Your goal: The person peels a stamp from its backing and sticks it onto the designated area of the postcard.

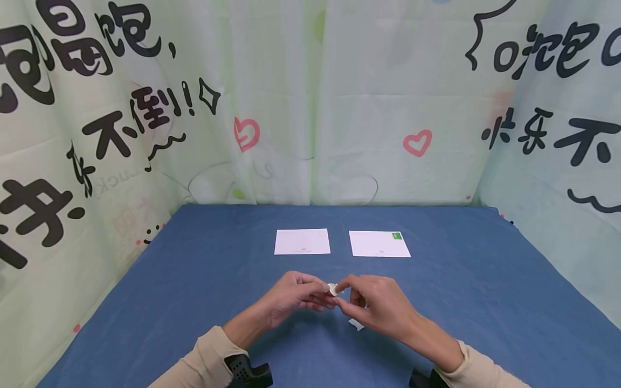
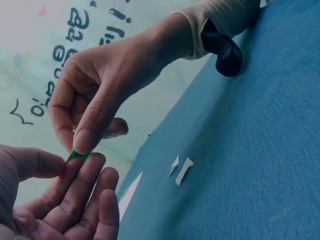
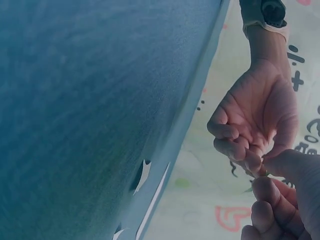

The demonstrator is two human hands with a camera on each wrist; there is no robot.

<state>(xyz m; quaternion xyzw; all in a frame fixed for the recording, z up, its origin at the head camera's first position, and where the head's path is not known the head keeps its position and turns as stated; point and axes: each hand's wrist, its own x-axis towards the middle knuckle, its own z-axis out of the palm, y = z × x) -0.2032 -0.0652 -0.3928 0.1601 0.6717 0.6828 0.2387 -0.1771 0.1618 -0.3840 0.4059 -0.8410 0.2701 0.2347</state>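
Both hands meet over the front middle of the table. My left hand (image 1: 302, 291), palm turned up, pinches a small stamp (image 1: 333, 290) between thumb and index finger. The thumb and index finger of my right hand (image 1: 375, 302) pinch the same piece from the other side. From the head its visible face is whitish; the left wrist view shows a green edge of the stamp (image 2: 79, 155), the rest being hidden by fingertips. Beneath the hands lies a curled white paper scrap (image 1: 356, 324); the left wrist view shows two scraps, one a bent strip (image 2: 184, 171).
Beyond the hands two white cards lie side by side on the blue cloth (image 1: 233, 258). The left card (image 1: 302, 241) has tiny print low down; the right card (image 1: 380, 245) bears a green stamp (image 1: 397, 236) in its upper right corner. Printed curtains (image 1: 359, 108) surround the table.
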